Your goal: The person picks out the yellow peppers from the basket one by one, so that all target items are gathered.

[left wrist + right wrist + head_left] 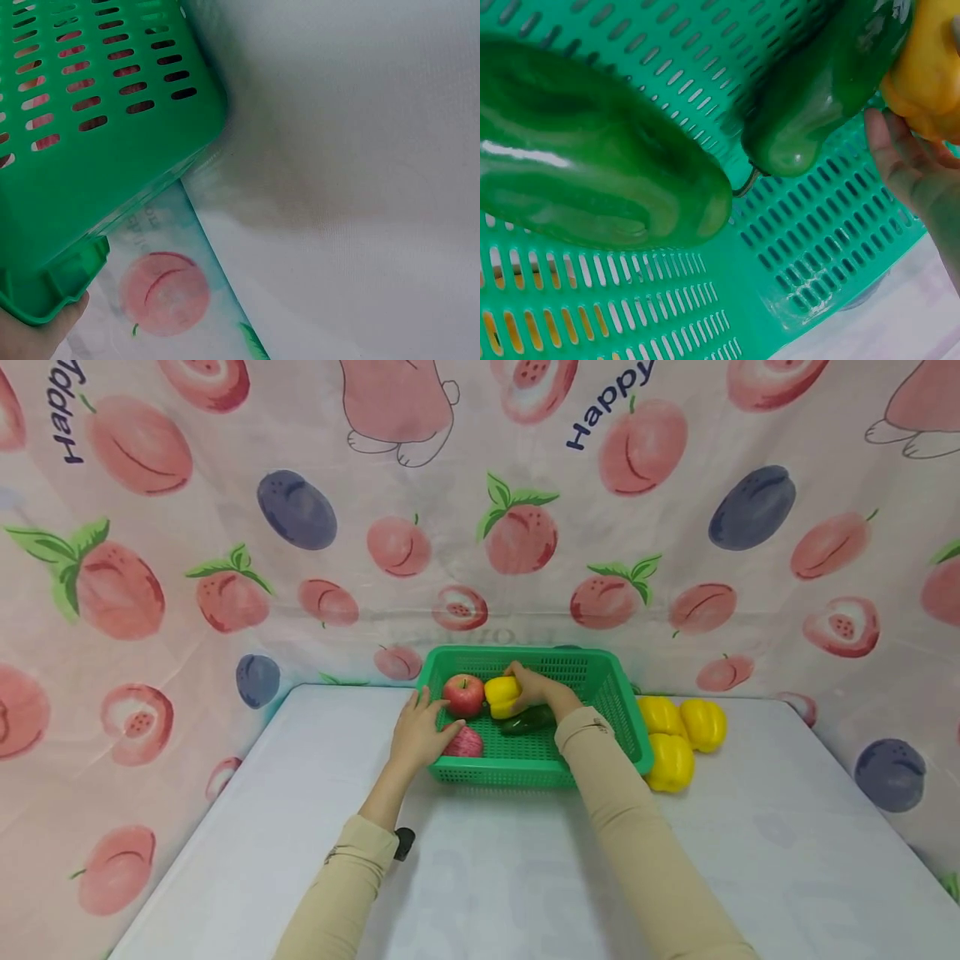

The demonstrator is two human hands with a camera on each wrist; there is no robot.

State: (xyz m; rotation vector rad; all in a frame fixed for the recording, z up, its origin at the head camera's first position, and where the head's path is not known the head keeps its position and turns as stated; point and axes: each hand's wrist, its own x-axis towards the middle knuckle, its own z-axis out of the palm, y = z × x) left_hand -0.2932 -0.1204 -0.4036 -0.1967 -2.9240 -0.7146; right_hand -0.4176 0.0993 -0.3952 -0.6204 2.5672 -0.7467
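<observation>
A green plastic basket (525, 772) stands at the far side of the white table. My left hand (417, 735) holds its left rim, thumb reaching inward above a streaked pink-red round fruit (466, 743). Beside the fingers lies a red apple (463, 695). Inside the basket, my right hand (531, 687) grips a yellow bell pepper (502, 696). That pepper (930, 71) is partly cut off in the right wrist view. Two green peppers lie near this hand: one (821, 97) beside the yellow pepper, another (592, 150) closer to the camera. My right forearm covers part of the basket.
Three yellow bell peppers (671, 762) sit together on the table just outside the basket's right wall. A fruit-printed cloth (450, 568) hangs behind the table (487, 877). A small dark object (404, 843) shows by my left cuff.
</observation>
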